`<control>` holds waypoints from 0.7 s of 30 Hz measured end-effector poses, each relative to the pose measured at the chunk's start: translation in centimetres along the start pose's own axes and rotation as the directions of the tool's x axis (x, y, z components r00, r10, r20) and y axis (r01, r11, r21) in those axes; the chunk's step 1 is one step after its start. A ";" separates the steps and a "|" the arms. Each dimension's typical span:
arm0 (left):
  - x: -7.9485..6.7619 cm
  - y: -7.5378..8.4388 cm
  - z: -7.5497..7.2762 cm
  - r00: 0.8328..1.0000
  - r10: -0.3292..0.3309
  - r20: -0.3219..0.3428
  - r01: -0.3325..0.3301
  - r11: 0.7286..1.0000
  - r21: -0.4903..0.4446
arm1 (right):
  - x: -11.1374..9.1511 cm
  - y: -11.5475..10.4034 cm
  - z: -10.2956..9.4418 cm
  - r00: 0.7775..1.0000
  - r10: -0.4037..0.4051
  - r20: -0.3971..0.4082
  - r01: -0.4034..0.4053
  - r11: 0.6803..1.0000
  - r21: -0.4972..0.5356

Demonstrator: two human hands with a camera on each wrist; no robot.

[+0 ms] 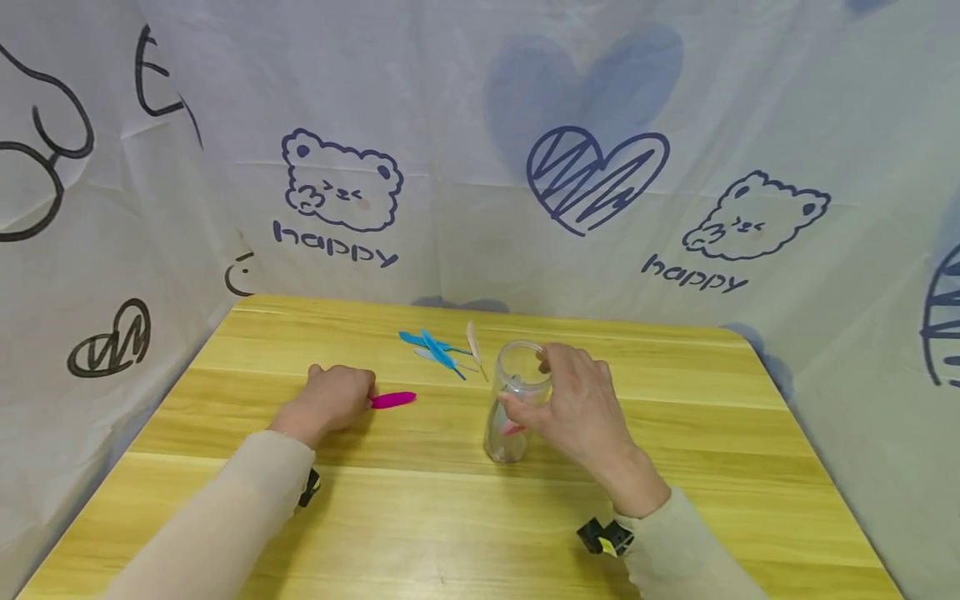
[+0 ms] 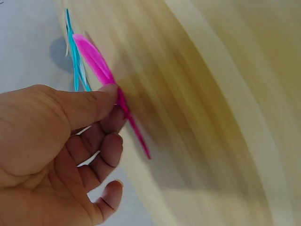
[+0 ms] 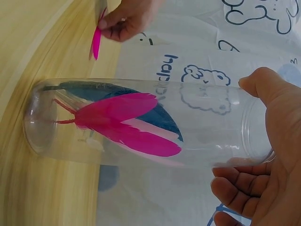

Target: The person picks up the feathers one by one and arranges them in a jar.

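Observation:
Between thumb and fingertips my left hand [image 1: 335, 398] pinches a magenta feather [image 1: 393, 400], held low over the table's left side. In the left wrist view the feather [image 2: 96, 61] shows its quill poking out below the thumb. My right hand [image 1: 581, 404] grips a clear glass jar [image 1: 507, 446] around its rim, thumb on one side and fingers on the other. The jar stands upright on the table. Through its wall in the right wrist view show magenta feathers [image 3: 117, 110], a dark blue feather [image 3: 167, 120] and something pale pink.
Several blue feathers [image 1: 438, 348] lie on the wooden table [image 1: 442, 517] behind the hands. A whitish feather [image 1: 473, 342] lies beside them, left of the jar's mouth. A white cloth [image 1: 465, 242] with printed drawings hangs along the back and sides.

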State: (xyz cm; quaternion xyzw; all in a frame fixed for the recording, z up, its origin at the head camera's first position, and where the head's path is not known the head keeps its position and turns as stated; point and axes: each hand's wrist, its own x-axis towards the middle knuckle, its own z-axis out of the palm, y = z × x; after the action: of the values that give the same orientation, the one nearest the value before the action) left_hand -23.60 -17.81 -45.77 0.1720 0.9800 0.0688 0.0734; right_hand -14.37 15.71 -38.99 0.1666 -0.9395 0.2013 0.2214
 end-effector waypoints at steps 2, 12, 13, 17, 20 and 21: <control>0.8 0.7 0.2 1.000 0.015 -0.011 -0.015 1.000 0.019 | 0.0 0.0 0.0 1.000 0.002 0.001 -0.002 1.000 0.001; 2.2 3.0 0.5 0.997 0.060 -0.045 -0.058 0.997 0.046 | 0.3 -0.1 0.0 1.000 0.021 0.015 -0.022 1.000 0.011; 2.2 3.1 0.4 0.997 0.062 -0.049 -0.059 0.997 0.046 | 0.3 -0.1 0.0 1.000 0.023 0.016 -0.023 1.000 0.011; 2.2 3.3 0.1 0.996 0.086 -0.032 -0.085 0.995 0.050 | 0.3 -0.1 0.0 0.999 0.034 0.023 -0.034 0.999 0.005; 2.2 3.4 -0.1 0.995 0.102 0.010 -0.102 0.994 0.048 | 0.3 -0.1 0.0 0.999 0.039 0.030 -0.039 0.999 0.001; 2.2 3.5 -0.2 0.994 0.103 0.026 -0.104 0.994 0.044 | 0.4 -0.1 0.0 0.999 0.040 0.031 -0.040 0.999 0.002</control>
State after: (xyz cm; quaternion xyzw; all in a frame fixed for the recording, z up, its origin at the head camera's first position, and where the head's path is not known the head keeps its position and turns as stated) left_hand -24.52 -13.84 -45.31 0.2250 0.9701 0.0484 0.0772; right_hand -14.63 15.58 -38.77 0.1511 -0.9457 0.2044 0.2027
